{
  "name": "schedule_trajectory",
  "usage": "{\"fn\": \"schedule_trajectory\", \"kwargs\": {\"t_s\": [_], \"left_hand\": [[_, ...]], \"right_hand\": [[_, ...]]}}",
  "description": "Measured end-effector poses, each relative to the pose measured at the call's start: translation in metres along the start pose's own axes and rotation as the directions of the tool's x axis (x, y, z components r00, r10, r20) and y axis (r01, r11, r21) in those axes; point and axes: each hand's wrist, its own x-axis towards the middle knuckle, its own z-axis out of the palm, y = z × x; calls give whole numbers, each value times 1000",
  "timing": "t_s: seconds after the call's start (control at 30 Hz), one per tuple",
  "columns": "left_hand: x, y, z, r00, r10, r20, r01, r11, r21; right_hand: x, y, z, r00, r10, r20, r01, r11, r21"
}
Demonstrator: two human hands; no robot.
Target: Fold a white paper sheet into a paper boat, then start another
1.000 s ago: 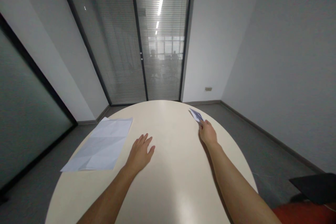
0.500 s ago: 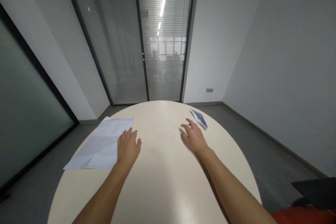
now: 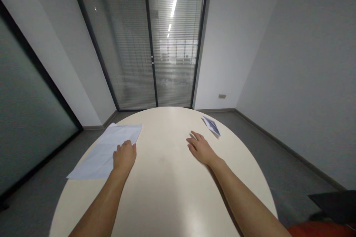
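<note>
A white sheet of paper (image 3: 97, 159), creased and perhaps more than one layer, lies on the left part of the round table (image 3: 167, 192). My left hand (image 3: 124, 157) is on its right side, fingers bent and closed on the paper near the edge. The fingertips are partly hidden under the knuckles. To the right, my right hand (image 3: 202, 149) is low at the tabletop, palm down, with the fingers apart and nothing in them. Just beyond it, near the table's far right edge, lies a small folded paper or card (image 3: 211, 126) with a dark picture.
Behind the table stands a glass partition with blinds (image 3: 130, 52). A wall socket (image 3: 221, 96) is low on the back wall. A dark flat object (image 3: 333, 203) and something red (image 3: 319, 228) show at the lower right, beside the table.
My left hand has shifted left and slightly back over the sheet, and its fingers have curled. My right hand has drawn a little left and back, away from the card.
</note>
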Motion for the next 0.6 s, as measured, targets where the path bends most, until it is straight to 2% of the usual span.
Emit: {"fn": "schedule_trajectory", "kwargs": {"t_s": [0.47,0.6], "left_hand": [[2,-3,-3,1000,-28,-9,27,997,-75],[4,-4,-2,997,-72,-6,71,994,-87]], "right_hand": [[0,5,5,1000,1,11,-1,1000,-8],[-1,6,5,1000,-8,-6,8,1000,3]]}}
